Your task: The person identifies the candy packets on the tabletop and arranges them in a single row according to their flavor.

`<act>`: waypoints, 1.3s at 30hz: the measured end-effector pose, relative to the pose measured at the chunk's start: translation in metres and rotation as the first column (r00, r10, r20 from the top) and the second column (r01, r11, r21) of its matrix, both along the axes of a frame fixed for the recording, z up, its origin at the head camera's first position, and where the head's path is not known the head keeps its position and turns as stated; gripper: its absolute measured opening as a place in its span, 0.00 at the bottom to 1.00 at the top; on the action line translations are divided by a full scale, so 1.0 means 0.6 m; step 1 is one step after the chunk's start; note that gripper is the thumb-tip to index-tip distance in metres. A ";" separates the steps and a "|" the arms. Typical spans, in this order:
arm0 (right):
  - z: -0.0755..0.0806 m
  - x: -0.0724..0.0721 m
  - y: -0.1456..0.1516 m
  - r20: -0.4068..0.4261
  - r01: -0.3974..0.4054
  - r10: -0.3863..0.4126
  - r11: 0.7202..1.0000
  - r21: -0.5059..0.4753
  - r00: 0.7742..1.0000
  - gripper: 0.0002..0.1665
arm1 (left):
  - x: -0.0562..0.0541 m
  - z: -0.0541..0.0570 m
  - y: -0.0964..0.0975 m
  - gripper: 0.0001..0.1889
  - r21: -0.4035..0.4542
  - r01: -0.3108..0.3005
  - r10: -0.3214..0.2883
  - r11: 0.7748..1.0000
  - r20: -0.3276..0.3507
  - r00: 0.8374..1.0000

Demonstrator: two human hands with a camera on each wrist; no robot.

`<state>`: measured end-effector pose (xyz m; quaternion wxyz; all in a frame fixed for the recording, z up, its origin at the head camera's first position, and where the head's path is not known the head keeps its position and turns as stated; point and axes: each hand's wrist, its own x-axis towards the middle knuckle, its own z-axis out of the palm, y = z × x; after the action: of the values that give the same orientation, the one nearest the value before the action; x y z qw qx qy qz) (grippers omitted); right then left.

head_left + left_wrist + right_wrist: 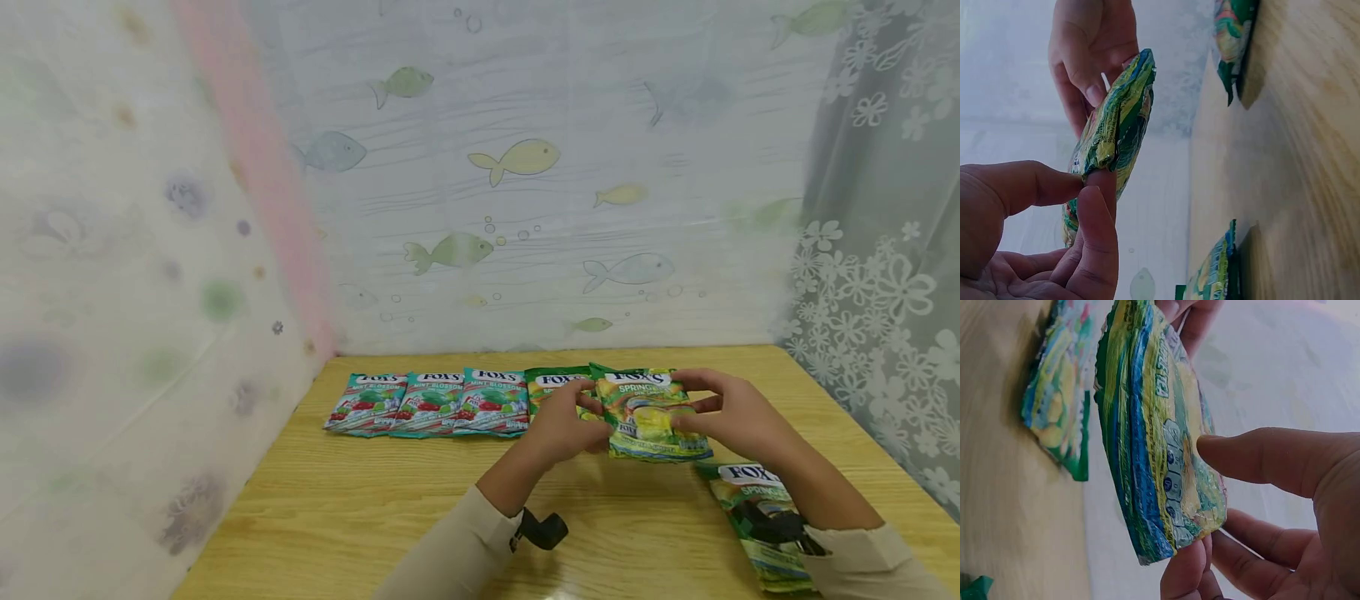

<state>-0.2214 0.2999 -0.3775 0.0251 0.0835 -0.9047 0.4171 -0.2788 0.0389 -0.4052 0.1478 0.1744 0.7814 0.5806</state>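
Note:
Between both hands, a green and yellow FOX'S candy bag (651, 417) is held up off the table. My left hand (564, 423) pinches its left edge, thumb in front and fingers behind, as the left wrist view shows. On the opposite edge, my right hand (731, 417) grips it with the thumb (1260, 456) on the front face and the fingers behind. Another green bag (555, 385) lies just behind the left hand, partly hidden by it. Under the right forearm lies one more green bag (761, 517), partly covered by the arm and wrist camera.
Three teal mint candy bags (365, 406) lie overlapping in a row at the back left of the wooden table (360, 508). Fish-patterned sheeting (525, 250) rises behind the table. A floral curtain (885, 275) hangs on the right.

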 end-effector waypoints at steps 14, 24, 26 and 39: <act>0.012 -0.021 -0.001 -0.062 0.029 -0.027 0.999 0.033 0.998 0.50 | -0.032 0.015 0.018 0.30 0.048 -0.048 0.054 0.998 -0.130 0.990; -0.004 -0.032 0.002 -0.095 0.043 -0.046 0.999 -0.027 0.994 0.49 | -0.035 0.013 0.022 0.26 0.073 -0.090 0.103 0.993 -0.193 0.976; -0.005 -0.032 0.002 -0.096 0.052 -0.055 0.998 -0.031 0.994 0.48 | -0.037 0.010 0.023 0.25 0.079 -0.094 0.108 0.992 -0.188 0.976; -0.056 -0.058 0.006 -0.123 0.142 -0.144 0.989 -0.029 0.982 0.39 | -0.050 -0.031 0.031 0.25 0.050 -0.041 0.047 0.998 -0.124 0.991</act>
<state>-0.2564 0.3032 -0.4114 0.1124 0.0438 -0.9007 0.4174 -0.3086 0.0578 -0.4237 0.0815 0.1968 0.7788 0.5900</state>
